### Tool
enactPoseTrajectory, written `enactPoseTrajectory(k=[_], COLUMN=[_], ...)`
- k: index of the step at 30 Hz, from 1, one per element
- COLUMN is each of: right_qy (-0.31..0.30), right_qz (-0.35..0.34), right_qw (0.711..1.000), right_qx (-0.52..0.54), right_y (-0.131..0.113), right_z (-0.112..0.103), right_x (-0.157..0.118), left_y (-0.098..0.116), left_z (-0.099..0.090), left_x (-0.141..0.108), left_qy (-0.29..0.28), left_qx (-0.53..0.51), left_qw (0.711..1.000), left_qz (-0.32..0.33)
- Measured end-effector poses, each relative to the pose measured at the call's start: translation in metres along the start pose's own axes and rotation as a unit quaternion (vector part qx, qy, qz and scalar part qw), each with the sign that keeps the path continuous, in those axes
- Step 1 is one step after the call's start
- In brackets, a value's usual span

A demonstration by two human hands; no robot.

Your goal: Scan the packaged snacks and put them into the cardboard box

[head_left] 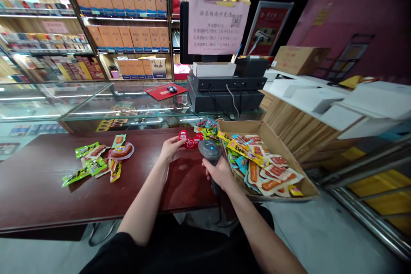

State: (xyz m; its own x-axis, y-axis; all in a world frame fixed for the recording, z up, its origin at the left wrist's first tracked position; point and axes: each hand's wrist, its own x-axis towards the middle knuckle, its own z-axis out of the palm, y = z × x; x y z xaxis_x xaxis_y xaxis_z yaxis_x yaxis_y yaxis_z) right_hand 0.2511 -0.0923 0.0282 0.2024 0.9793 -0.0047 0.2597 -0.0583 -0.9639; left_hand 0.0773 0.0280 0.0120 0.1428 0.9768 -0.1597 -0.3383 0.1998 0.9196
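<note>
My left hand (171, 149) pinches the left end of a small red snack packet (192, 139) with white print, held above the dark red table (141, 192). In my right hand (220, 172) is a grey handheld barcode scanner (209, 150), gripped by its handle. The scanner's head, with a small blue light, is close to the packet's right side. Right of the scanner, an open cardboard box (293, 165) holds many wrapped sausages and yellow snack packets (247, 150). Several snack packets (96, 165) lie in a loose group on the table's left part.
More colourful packets (208, 127) lie behind the scanner, beside the box. A glass display counter (128, 98) runs along the back, bearing a red mouse pad (157, 91) and a black cash register (224, 94). White boxes (321, 98) stand at right; a metal rack (369, 205) is lower right.
</note>
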Motion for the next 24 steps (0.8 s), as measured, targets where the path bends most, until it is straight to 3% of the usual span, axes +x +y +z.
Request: enactPoseTrajectory(k=[9,13,17,21,24], right_qy=[-0.018,-0.011,0.025,0.093,0.127], right_qz=[0.005,0.015,0.010,-0.015,-0.021], right_qw=[1.000,0.996,0.988,0.982,0.977], right_qx=[0.001,0.082,0.149,0.162,0.171], right_y=[-0.006,-0.023,-0.041,-0.047,-0.044], right_z=[0.004,-0.013,-0.057,-0.109,-0.134], right_x=[0.006,-0.005,-0.021,-0.040,-0.051], left_y=[0.006,0.016,0.031,0.031,0.018], left_z=[-0.002,0.012,0.059,0.138,0.195], left_x=[0.001,-0.004,-0.006,0.002,0.004], left_qy=[-0.007,-0.020,-0.070,-0.153,-0.225], left_qx=[0.003,-0.002,0.002,0.009,-0.004], left_qw=[1.000,1.000,0.997,0.987,0.974], left_qz=[0.007,0.015,0.044,0.049,0.014])
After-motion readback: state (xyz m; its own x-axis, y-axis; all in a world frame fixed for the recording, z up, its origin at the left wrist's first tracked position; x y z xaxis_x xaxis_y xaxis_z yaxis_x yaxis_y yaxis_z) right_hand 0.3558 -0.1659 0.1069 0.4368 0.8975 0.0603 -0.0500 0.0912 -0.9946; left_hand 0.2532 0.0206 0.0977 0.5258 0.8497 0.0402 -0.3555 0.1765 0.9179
